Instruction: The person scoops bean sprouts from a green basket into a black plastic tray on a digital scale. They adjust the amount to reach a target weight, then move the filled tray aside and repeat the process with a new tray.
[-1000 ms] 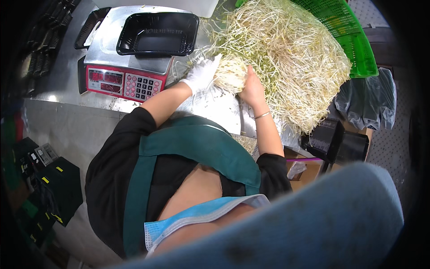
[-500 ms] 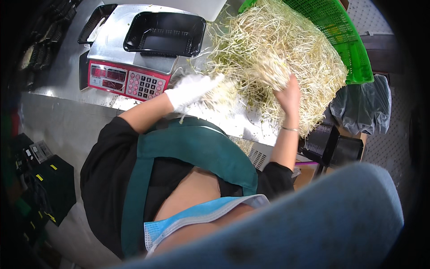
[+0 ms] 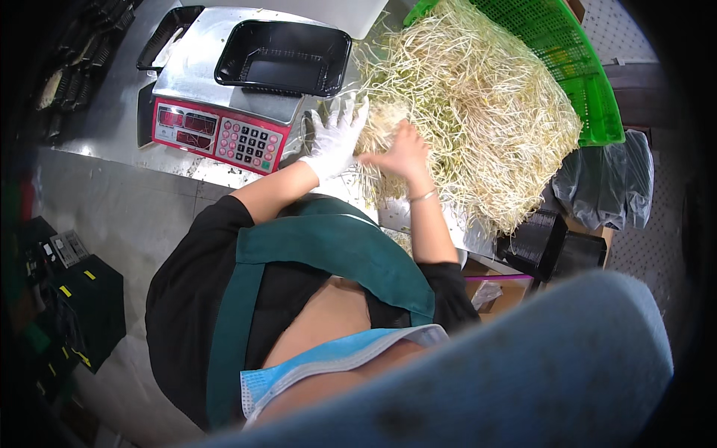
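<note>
Our left hand [image 3: 336, 140] wears a white glove and is spread wide, with the fingers pointing to about 12 o'clock; our right hand [image 3: 403, 153] is bare and wide too, its thumb stuck out at 9 o'clock and its other fingers up by the sprouts; we cannot tell if that thumb touches the glove.

A small bunch of sprouts [image 3: 385, 123] is between our two hands, close to the fingers of both; it looks blurry, so we cannot tell how hard we press on it. At 3 o'clock from the bunch lies the big pile of sprouts [image 3: 493, 119], pale and stringy, on the shiny metal surface [image 3: 116, 119]; a green basket [image 3: 579, 67] full of holes is at 2 o'clock from the pile, right up against it.

At 9 o'clock from our glove we see the red front of the scale [image 3: 213, 134], with its lights on; a black tray [image 3: 284, 63] sits on top, at 10 o'clock from the bunch; a smaller tray [image 3: 183, 22], black as well, is at 9 o'clock from that one; more black boxes [image 3: 534, 243] are at 5 o'clock from the pile.
</note>
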`<state>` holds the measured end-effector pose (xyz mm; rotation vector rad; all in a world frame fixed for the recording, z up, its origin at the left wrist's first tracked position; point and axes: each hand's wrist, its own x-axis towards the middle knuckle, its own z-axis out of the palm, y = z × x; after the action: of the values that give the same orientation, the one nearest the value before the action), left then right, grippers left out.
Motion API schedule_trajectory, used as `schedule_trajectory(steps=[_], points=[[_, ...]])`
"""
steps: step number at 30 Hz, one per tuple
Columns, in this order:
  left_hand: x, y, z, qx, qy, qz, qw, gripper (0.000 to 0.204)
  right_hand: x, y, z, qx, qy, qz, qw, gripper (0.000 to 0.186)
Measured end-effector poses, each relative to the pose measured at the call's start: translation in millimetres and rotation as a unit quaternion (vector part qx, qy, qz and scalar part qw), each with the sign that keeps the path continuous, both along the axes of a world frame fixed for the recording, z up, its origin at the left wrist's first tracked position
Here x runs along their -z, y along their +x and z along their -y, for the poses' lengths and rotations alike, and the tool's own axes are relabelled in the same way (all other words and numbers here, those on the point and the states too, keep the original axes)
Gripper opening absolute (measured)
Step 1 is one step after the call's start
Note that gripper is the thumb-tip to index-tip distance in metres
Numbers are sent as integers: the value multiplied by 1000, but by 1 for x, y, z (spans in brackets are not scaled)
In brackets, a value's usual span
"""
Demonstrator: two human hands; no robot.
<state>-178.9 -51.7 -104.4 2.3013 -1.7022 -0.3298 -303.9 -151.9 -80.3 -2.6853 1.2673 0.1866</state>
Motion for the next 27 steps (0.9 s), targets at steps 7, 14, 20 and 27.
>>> schedule_trajectory(steps=[7,14,20,27], points=[[7,10,-55,-59,-28,-114,991,120,6,10,-4,49,-12,-26,998,111],[46,5,-10,6,-145,-195,970,108,33,-29,79,-55,-160,72,983,96],[-44,22,-49,97,-221,-150,959,52,21,-21,26,-21,-129,75,989,89],[-166,165,-120,-163,-475,-289,815,29,20,-31,42,-55,-82,70,993,93]])
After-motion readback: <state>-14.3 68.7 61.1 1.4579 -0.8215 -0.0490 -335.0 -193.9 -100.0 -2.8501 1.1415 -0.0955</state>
